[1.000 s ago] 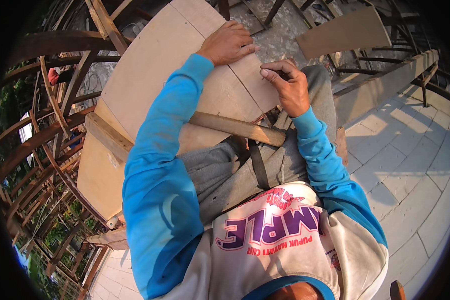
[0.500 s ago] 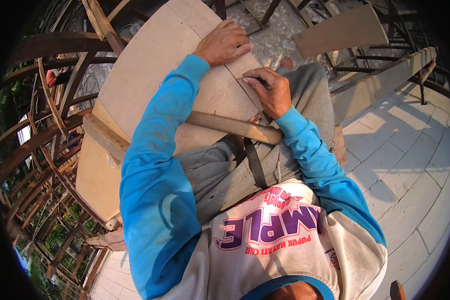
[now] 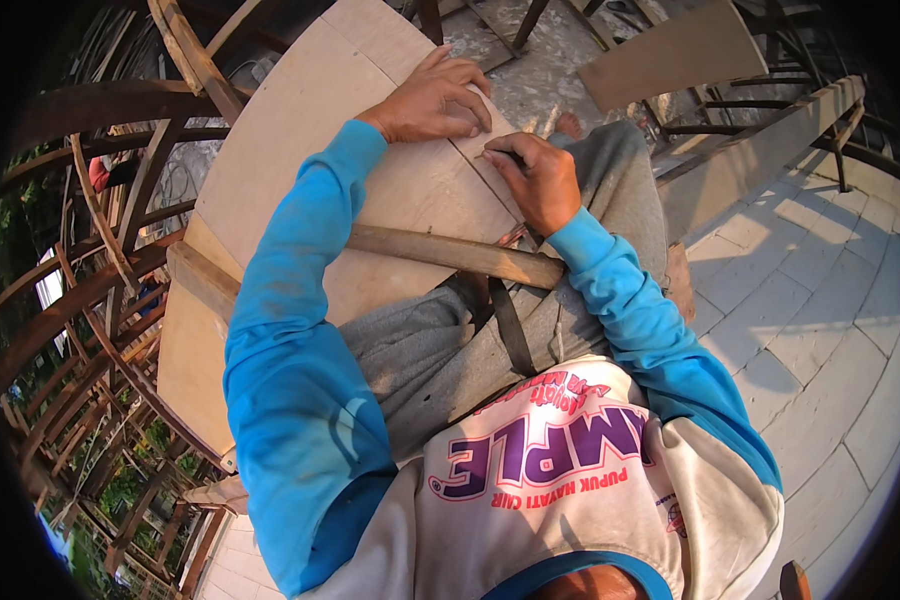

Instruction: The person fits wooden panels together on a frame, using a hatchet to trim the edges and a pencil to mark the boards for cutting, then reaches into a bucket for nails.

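Note:
A pale, curved plywood sheet [image 3: 280, 130] lies across the far side of my lap, with thin straight lines on its face. My left hand [image 3: 432, 100] rests on it near its right edge, fingers spread, holding nothing that I can see. Close by, my right hand [image 3: 537, 180] is closed in a pinch over the sheet's right edge. A small thin tip shows at its fingertips, too small to name. Beside the right hand, a dark line crosses the corner of the sheet. A wooden batten [image 3: 455, 255] lies between the sheet and my crossed legs.
Another short wood piece [image 3: 205, 280] sticks out left of my arm. Curved timber frames [image 3: 120, 105] fill the left side. A loose board [image 3: 675, 55] lies at far right, above a long plank [image 3: 760, 155]. Grey paving [image 3: 820, 300] spreads at right.
My left hand has shifted slightly left and nearer, its fingers now more spread. My right hand stays almost in place, still pinching. The whole view has tilted a little.

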Demonstrator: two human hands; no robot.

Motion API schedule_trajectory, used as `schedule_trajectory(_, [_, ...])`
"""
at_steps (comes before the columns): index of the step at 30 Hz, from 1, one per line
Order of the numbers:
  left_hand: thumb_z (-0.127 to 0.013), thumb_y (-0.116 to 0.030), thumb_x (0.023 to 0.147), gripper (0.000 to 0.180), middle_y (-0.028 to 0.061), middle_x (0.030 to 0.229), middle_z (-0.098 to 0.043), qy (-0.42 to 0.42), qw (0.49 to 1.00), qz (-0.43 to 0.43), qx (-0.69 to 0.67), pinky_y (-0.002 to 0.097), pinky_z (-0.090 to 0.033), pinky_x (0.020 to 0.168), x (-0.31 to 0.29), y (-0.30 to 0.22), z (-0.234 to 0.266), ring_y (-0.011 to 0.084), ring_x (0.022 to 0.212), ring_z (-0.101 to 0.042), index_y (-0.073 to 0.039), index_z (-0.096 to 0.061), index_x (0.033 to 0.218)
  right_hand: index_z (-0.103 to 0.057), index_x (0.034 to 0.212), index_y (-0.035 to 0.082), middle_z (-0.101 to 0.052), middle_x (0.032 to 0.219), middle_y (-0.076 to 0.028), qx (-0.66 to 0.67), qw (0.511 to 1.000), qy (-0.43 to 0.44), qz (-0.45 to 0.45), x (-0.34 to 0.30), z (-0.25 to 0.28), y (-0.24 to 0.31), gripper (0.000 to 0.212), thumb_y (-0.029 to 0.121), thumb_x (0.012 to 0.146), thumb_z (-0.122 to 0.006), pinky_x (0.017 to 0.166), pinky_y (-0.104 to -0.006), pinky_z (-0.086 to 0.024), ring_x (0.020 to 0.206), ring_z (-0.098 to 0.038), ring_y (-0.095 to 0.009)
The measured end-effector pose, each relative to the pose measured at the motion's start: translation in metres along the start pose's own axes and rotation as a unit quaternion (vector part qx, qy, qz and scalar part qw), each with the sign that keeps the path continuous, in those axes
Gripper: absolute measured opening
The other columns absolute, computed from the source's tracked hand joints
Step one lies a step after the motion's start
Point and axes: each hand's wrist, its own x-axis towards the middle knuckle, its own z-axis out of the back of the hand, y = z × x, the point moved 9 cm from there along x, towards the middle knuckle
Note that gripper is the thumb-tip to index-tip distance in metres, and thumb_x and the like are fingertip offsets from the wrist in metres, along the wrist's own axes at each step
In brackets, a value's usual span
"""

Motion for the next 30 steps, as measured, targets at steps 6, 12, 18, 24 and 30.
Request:
schedule_trajectory(6, [-0.077,-0.030,0.064,0.016,0.0031,0.126,-0.052,0.060,0.998,0.002,-0.019,0.0505,0.004,0.118,-0.004,-0.007,-0.006,0.0253,0.137,-0.029,-0.020,-0.075,0.077,-0.068,0.091,0.003,-0.066,0.083,-0.014,-0.081,0.996,0.009,0.037,0.004,-0.005,0.018,0.015,0.008,0.079,-0.073,0.063,-0.0346,-0.051,0.072,-0.066,-0.030])
schedule_trajectory(12, [-0.078,-0.030,0.066,0.015,0.0044,0.130,-0.050,0.034,0.999,-0.007,-0.003,0.0517,0.004,0.118,-0.009,-0.007,-0.009,0.0278,0.140,-0.025,-0.020,-0.075,0.077,-0.067,0.091,0.003,-0.065,0.083,-0.013,-0.077,0.996,0.006,0.036,0.006,-0.007,0.021,0.015,0.007,0.077,-0.074,0.063,-0.0356,-0.051,0.073,-0.065,-0.031])
schedule_trajectory(18, [-0.079,-0.034,0.064,0.023,0.0058,0.133,-0.047,0.018,1.000,-0.017,-0.007,0.0532,0.001,0.117,-0.013,-0.011,-0.012,0.0305,0.140,-0.024,-0.017,-0.074,0.079,-0.068,0.089,0.003,-0.065,0.083,-0.013,-0.069,0.997,-0.001,0.032,0.006,-0.010,0.018,0.016,0.007,0.076,-0.076,0.064,-0.0344,-0.052,0.074,-0.066,-0.029])
schedule_trajectory(24, [-0.077,-0.031,0.063,0.024,0.0068,0.134,-0.046,0.013,1.000,-0.025,0.004,0.0545,-0.001,0.117,-0.015,-0.011,-0.012,0.0322,0.140,-0.024,-0.015,-0.074,0.080,-0.069,0.089,0.003,-0.066,0.084,-0.013,-0.065,0.997,-0.009,0.040,0.007,-0.009,0.020,0.015,0.009,0.077,-0.075,0.064,-0.0338,-0.052,0.073,-0.067,-0.028])
schedule_trajectory(30, [-0.075,-0.029,0.067,0.018,0.0074,0.134,-0.046,0.011,0.999,-0.030,0.008,0.0545,-0.001,0.116,-0.014,-0.014,-0.014,0.0325,0.140,-0.023,-0.016,-0.073,0.079,-0.063,0.105,0.003,-0.062,0.095,-0.013,-0.056,0.998,0.002,0.028,0.000,-0.006,0.032,0.033,0.010,0.076,-0.076,0.073,-0.0353,-0.051,0.085,-0.063,-0.028])
